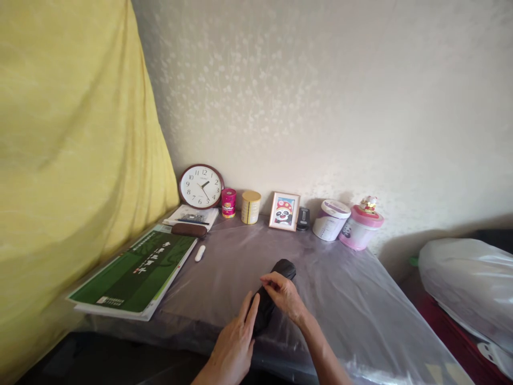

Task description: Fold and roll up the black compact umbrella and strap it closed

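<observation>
The black bundle (264, 311) lies on the plastic-covered table (340, 291) — right hand (284, 297) pinching its edge, left hand (234, 345) laying 2 straight fingers against it — whether gripping, I cannot tell.

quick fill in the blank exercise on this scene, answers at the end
The left hand and the right hand both touch a bundle coloured ____.
The big book is mainly ____.
The framed picture shows a cartoon ____.
The figurine sits on a tub whose lid is ____.

Missing words: black; green; panda; pink
</observation>
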Demonstrator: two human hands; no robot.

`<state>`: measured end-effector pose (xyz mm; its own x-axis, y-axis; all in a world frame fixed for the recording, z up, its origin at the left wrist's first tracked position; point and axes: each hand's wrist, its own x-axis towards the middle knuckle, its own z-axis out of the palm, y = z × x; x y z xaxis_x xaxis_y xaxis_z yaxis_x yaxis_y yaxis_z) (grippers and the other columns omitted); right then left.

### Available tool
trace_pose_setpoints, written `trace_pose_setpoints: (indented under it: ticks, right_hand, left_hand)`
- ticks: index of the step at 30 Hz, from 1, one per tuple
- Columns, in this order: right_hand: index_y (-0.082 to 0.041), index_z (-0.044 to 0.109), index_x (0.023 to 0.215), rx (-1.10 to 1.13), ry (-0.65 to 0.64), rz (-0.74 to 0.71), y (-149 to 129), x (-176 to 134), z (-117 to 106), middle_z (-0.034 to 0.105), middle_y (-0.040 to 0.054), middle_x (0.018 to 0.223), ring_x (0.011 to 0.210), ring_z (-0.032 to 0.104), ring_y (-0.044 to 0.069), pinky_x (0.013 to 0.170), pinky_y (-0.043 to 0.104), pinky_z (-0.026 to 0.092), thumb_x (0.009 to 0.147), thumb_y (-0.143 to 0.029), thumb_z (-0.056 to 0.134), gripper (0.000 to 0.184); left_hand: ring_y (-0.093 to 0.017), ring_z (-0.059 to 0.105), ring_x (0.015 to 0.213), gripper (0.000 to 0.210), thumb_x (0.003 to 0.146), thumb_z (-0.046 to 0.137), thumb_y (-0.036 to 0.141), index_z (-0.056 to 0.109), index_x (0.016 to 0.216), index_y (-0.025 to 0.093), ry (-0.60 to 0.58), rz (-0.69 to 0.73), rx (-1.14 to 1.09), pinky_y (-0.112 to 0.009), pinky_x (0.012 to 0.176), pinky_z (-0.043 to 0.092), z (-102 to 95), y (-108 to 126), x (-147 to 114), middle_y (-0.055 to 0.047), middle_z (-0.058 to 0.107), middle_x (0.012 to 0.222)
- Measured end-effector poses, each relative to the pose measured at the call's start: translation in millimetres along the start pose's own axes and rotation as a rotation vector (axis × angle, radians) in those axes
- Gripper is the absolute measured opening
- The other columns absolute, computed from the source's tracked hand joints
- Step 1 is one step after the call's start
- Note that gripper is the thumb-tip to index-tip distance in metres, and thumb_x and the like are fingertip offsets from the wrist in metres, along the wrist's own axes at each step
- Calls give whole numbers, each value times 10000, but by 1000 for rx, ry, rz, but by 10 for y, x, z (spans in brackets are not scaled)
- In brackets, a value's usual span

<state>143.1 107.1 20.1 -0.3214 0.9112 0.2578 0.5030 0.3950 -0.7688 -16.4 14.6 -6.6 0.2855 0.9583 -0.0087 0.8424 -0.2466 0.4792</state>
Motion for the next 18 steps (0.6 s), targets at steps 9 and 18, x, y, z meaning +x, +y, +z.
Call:
trace_pose_setpoints:
  ticks: [9, 18]
  right_hand:
    - [-203, 658, 892, 402, 61, 169, 17, -192, -226, 567, -9, 693, 642, 506, 121, 614, 236, 418, 771, -330, 543, 209]
    - [-192, 668, 874, 451, 302, 300, 331, -475, -525, 617, 13, 743, 616, 530, 143, 629, 281, 460, 669, -354, 613, 267]
  left_hand:
    - [-156, 352, 1291, 795, 713, 339, -11, 40, 1402, 250, 13, 55, 13, -289, 1029, 363, 52, -31, -10, -41, 156, 1500]
    - [-161, 422, 1244, 709, 729, 346, 51, 143, 1395, 189, 13, 32, -59, -286, 1011, 381, -19, -33, 22, -75, 213, 1482]
